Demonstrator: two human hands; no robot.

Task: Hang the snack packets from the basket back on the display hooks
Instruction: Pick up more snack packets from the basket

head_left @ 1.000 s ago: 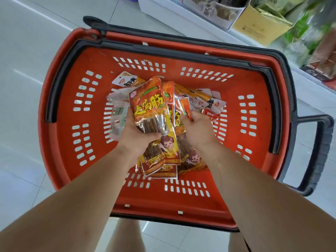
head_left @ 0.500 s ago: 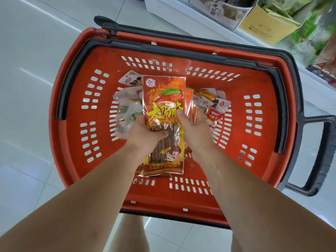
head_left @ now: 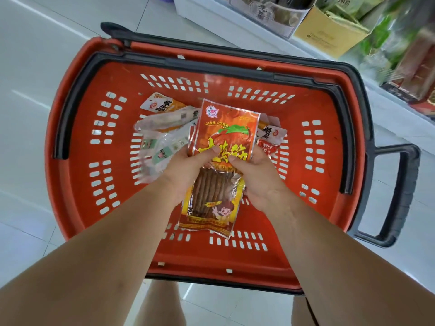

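— What sits toward the left of the frame?
— The red basket (head_left: 77, 142) on the pale floor (head_left: 35, 67), with clear-wrapped packets (head_left: 160, 149) lying on its bottom, left of centre.
— And the hands?
— At centre. The left hand (head_left: 181, 175) grips the orange snack packet (head_left: 226, 130) by its left edge, thumb across the front. The right hand (head_left: 261, 182) pinches the right edge the same way. The packet is held over the basket's middle.
— Farther right?
— White-and-red packets (head_left: 270, 137) show behind it, then the black pull handle (head_left: 400, 196), and a cardboard box (head_left: 329, 34) at upper right.
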